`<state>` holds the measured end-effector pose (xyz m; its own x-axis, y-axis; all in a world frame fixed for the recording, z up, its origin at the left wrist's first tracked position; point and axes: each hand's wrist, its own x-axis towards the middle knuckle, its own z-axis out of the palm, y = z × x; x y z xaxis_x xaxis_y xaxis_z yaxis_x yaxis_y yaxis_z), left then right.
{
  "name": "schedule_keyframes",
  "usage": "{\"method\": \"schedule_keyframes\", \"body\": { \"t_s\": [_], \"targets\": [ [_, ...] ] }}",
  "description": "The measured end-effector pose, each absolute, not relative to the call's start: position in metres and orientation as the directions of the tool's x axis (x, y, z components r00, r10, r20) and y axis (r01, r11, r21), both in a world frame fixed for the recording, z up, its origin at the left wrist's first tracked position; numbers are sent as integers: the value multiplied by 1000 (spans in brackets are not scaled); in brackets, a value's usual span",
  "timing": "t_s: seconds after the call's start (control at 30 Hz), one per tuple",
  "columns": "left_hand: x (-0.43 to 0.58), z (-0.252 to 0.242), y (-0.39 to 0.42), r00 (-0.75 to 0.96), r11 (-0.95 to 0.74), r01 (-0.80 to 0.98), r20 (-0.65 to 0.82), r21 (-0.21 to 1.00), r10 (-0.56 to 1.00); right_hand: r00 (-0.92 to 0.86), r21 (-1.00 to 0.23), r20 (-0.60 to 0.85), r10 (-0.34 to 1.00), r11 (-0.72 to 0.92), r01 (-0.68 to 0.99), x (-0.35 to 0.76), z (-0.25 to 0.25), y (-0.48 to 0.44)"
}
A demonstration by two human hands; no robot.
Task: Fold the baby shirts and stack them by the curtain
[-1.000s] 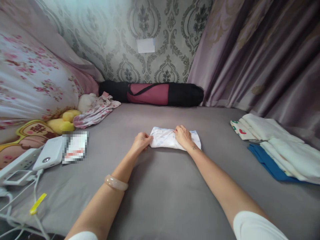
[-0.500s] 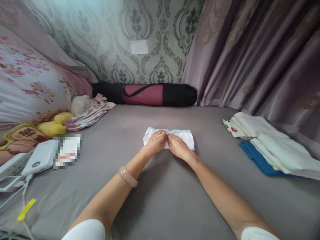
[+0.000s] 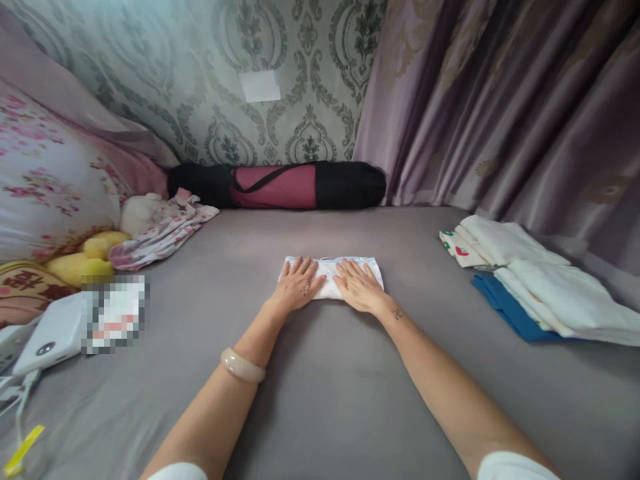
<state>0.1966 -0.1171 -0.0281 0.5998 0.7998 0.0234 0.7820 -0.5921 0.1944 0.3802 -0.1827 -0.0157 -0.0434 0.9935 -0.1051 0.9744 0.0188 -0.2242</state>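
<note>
A small white folded cloth (image 3: pixel 329 288), with a pale blue edge along its far side, lies on the grey bed sheet (image 3: pixel 345 387). My left hand (image 3: pixel 299 283) rests flat on its left part, fingers spread and pointing away from me. On the right part lies my right hand (image 3: pixel 361 285), palm down, its fingers likewise apart. Between the two thumbs a strip of the cloth shows; much of the rest is hidden under the hands. What kind of garment or cloth it is, I cannot tell.
At the right are folded white cloths (image 3: pixel 565 287) and a blue one (image 3: pixel 510 313). A black and maroon long bag (image 3: pixel 275 187) lies along the wall. At the left are a patterned cloth (image 3: pixel 160 233), yellow plush toy (image 3: pixel 75 263), white power bank (image 3: pixel 55 333) and cable (image 3: pixel 21 413).
Both hands have moved apart from the middle of the cloth, and their fingers have spread flat over it. The view has turned slightly to the right.
</note>
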Motion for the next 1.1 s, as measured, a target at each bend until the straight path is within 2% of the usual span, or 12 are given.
{"method": "schedule_keyframes", "body": {
  "t_s": [0.13,0.27,0.43,0.5,0.57,0.63,0.7,0.9,1.1],
  "targets": [
    [186,-31,-109,563,-546,804,-4,235,827,39,-183,-105,994,-58,981,387,-16,-181],
    [176,-34,-100,564,-531,792,-28,302,825,112,-191,-112,987,-132,973,393,-20,-179],
    [174,-33,-97,557,-510,800,-74,314,827,218,-193,-127,968,-240,951,406,-19,-178],
    [178,-28,-101,531,-504,818,-28,278,847,220,-175,-103,970,-236,956,408,-14,-178],
    [186,-19,-110,507,-513,829,87,223,857,200,-159,-44,979,-204,966,405,-10,-179],
    [196,-12,-121,523,-557,810,202,184,828,155,-169,0,988,-153,974,399,-8,-180],
    [205,-10,-130,566,-608,774,237,178,790,117,-195,-7,993,-116,974,391,-10,-181],
    [211,-26,-134,593,-587,781,43,213,804,98,-162,-63,993,-107,981,380,-25,-184],
    [210,-27,-132,593,-583,783,21,217,805,101,-144,-56,993,-108,984,381,-25,-184]
  ]
}}
